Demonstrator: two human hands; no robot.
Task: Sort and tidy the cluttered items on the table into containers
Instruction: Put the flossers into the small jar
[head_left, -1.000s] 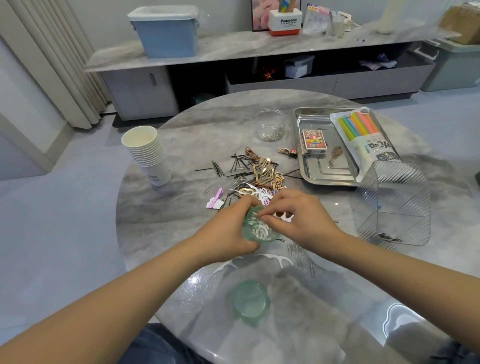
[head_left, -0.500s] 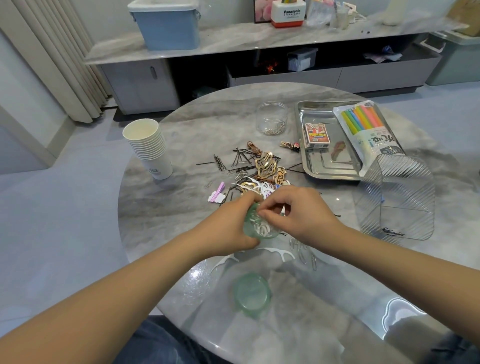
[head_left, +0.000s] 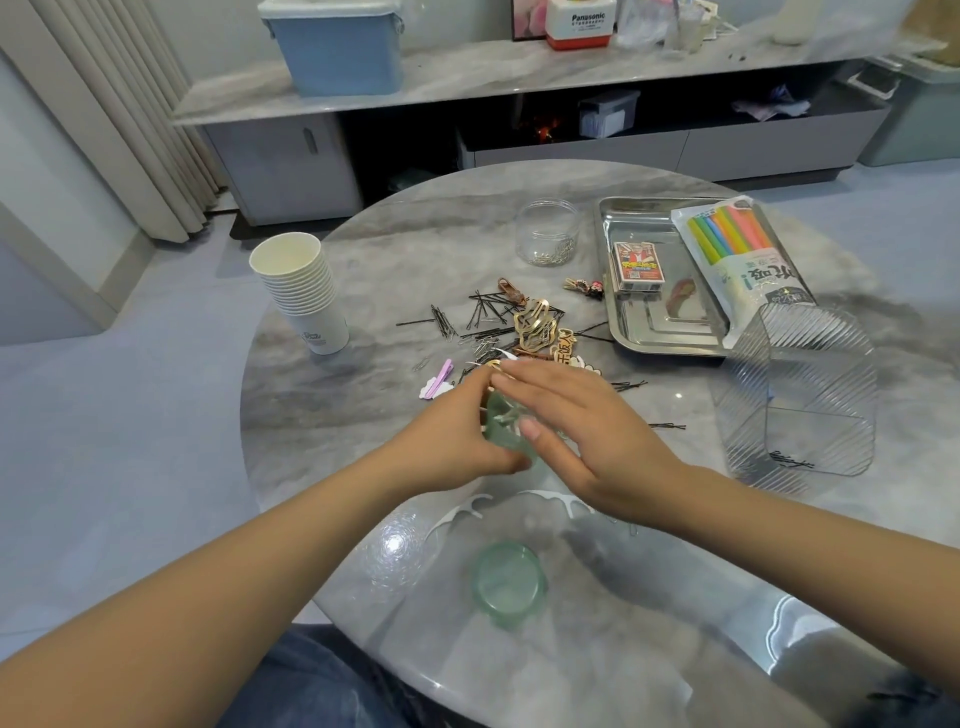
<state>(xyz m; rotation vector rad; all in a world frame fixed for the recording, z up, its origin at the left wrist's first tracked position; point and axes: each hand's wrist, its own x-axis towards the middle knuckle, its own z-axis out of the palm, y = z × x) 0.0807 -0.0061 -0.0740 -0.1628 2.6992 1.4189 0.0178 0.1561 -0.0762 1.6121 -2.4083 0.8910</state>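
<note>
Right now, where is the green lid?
In the head view, the green lid lies flat on the table's near edge, below both hands, just nearer than two white floss picks.

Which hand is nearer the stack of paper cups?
Left. The left hand lies below and right of the stack of paper cups; the right hand is farther right, beyond the left.

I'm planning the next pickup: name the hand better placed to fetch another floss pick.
Right. The left hand grips the small green jar, so it is busy. The right hand has straight fingers and holds nothing, and a floss pick lies just below it.
</note>
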